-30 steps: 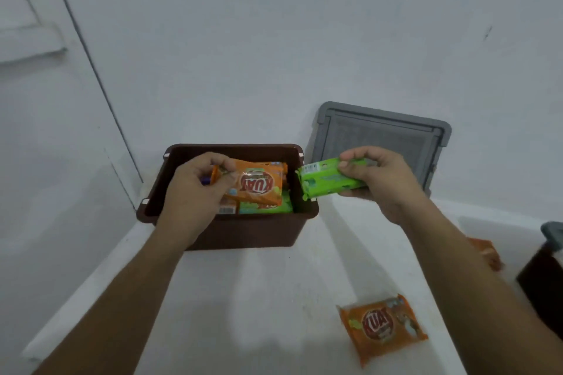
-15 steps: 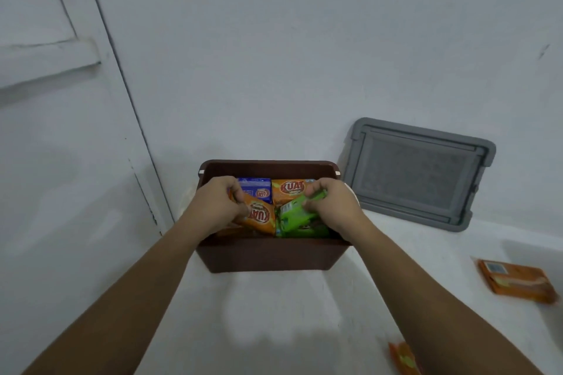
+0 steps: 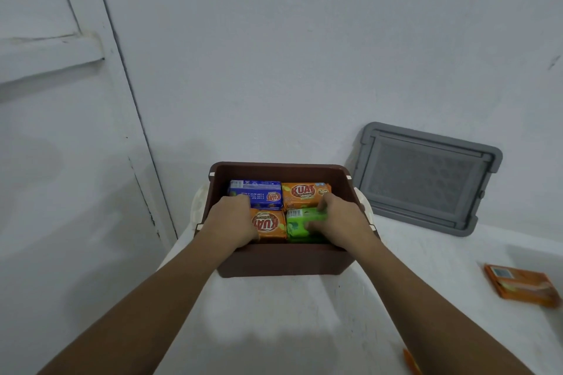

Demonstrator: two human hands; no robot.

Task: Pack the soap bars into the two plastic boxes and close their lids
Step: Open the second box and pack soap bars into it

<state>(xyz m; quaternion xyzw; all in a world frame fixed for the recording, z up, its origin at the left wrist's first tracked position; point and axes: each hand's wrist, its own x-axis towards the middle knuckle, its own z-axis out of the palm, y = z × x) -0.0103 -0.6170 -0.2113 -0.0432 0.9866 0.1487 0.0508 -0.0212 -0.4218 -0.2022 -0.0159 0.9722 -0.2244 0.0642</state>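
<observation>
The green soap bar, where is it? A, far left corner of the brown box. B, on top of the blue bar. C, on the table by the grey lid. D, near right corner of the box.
D: the green soap bar sits in the brown box's near right corner, gripped by the right hand.

Four bars [image 3: 304, 193] sat in the box [image 3: 283, 262], two behind two. The lid [image 3: 423, 179] stood behind-right; a loose bar [image 3: 521, 285] lay right.
</observation>
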